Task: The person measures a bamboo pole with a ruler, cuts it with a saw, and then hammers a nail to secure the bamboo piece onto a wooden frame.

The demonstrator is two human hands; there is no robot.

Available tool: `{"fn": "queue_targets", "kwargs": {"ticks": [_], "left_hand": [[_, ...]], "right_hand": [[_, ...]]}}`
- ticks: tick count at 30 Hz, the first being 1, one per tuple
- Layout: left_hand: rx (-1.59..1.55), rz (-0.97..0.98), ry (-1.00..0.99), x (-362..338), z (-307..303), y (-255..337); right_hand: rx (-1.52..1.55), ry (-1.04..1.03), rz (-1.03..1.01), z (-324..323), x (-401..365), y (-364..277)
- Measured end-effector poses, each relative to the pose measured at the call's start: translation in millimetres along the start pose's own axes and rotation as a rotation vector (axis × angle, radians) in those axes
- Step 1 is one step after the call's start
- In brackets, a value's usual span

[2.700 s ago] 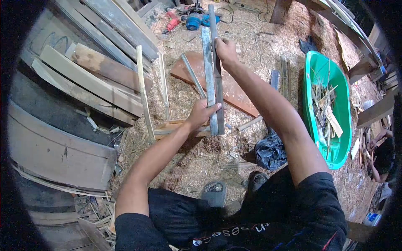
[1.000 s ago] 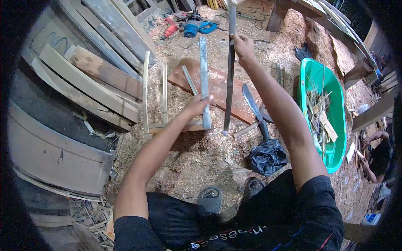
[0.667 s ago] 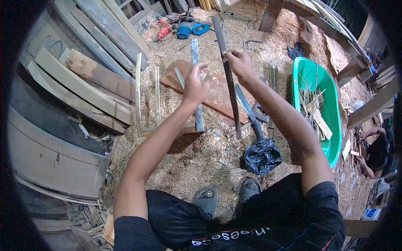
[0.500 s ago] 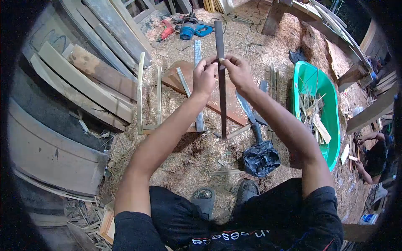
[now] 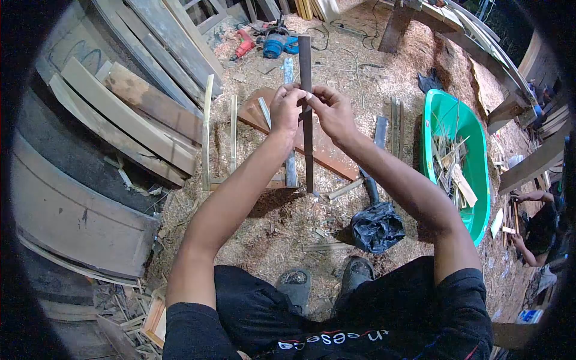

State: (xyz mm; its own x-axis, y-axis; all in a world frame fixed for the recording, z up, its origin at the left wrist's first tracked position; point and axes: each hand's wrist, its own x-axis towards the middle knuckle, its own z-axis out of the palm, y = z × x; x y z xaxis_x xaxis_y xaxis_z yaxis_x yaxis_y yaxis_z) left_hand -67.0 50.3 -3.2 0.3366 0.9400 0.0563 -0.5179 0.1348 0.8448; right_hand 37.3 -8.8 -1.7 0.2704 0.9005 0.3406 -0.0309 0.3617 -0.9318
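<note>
A long, narrow dark brown strip stands lengthwise in front of me, its far end past my hands and its near end over the sawdust. My left hand pinches it from the left side, above the middle of its length. On the other side my right hand grips it too, thumb tip close to the left fingers. Behind and below the strip lies a reddish-brown board with pale metallic bars near it. A dark handle lies beside a crumpled black plastic bag, under my right forearm.
A green tub with wood scraps stands at right. Farther right, a person's arm works with wood. Curved planks lean at left. A blue power tool and red drill lie on the shavings ahead.
The strip has shifted slightly left, and its lower end has swung left. Both hands moved with it, and their fingers have changed position around it. The head view has turned a little.
</note>
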Motion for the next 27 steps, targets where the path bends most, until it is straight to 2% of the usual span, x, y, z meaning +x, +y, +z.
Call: {"fn": "queue_targets", "kwargs": {"ticks": [2, 11, 14, 17, 20, 27], "left_hand": [[0.023, 0.011, 0.006, 2, -1, -1], [-0.011, -0.098, 0.040, -4, 3, 1], [0.011, -0.106, 0.023, -1, -2, -2], [0.006, -0.060, 0.021, 1, -3, -4], [-0.008, -0.089, 0.020, -1, -3, -3], [-0.037, -0.063, 0.036, -2, -4, -5]], "right_hand": [[-0.029, 0.017, -0.085, 1, 2, 8], [-0.038, 0.019, -0.051, 2, -4, 4], [-0.146, 0.050, -0.133, 1, -4, 10], [-0.109, 0.024, 0.003, 4, -8, -6], [-0.032, -0.003, 0.046, 3, -7, -4], [-0.039, 0.002, 0.044, 2, -5, 3]]}}
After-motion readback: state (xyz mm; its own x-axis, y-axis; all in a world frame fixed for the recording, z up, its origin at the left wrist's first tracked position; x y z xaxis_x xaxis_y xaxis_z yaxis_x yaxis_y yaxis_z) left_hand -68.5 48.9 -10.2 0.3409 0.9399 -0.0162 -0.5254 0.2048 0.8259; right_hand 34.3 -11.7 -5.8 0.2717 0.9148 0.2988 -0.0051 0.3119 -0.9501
